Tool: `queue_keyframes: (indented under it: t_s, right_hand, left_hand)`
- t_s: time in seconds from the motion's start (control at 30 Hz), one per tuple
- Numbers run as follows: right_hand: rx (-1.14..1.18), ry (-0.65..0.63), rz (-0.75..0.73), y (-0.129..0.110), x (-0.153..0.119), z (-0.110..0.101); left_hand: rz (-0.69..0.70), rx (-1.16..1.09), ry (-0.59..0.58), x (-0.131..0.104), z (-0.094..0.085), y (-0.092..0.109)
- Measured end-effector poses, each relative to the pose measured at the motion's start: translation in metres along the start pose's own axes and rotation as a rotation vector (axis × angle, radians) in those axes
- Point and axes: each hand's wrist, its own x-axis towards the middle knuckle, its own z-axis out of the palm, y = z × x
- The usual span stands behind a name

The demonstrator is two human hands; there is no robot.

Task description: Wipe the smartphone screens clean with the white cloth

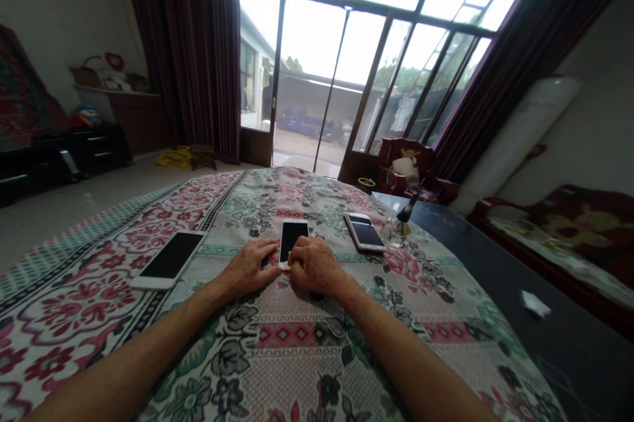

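Note:
A white phone with a dark screen [294,236] lies on the patterned tablecloth [297,376] between my hands. My left hand [253,265] rests at the phone's left side, its fingers spread and its thumb by the lower left corner. Over the lower right part of the phone, my right hand [313,265] has its fingers curled together; something small and white shows at its fingertips, too small to identify. To the left lies a larger white phone or tablet [172,259], dark screen up. Right of my hands is another white phone [365,231] lying face up.
A clear glass object [396,230] with a dark brush-like thing [407,208] stands at the table's right. Beyond are a carved wooden chair [406,161], a glass door, and a wooden bench [579,224] at the right. A yellow item [174,157] lies on the floor.

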Motion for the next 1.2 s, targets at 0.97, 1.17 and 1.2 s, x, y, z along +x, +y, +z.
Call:
queue_keyframes:
  t_s: [0.97, 1.17, 1.2]
  right_hand:
    - [0.061, 0.047, -0.153, 0.0, -0.009, 0.003]
    - [0.049, 0.008, -0.163, 0.022, -0.008, -0.008]
    - [0.051, 0.004, -0.167, 0.026, -0.008, -0.01]
  left_hand:
    - [0.033, 0.042, -0.011, -0.001, 0.001, 0.001]
    - [0.036, 0.026, -0.007, 0.0, -0.001, 0.003]
    - [0.033, 0.025, -0.007, 0.0, -0.001, 0.003]
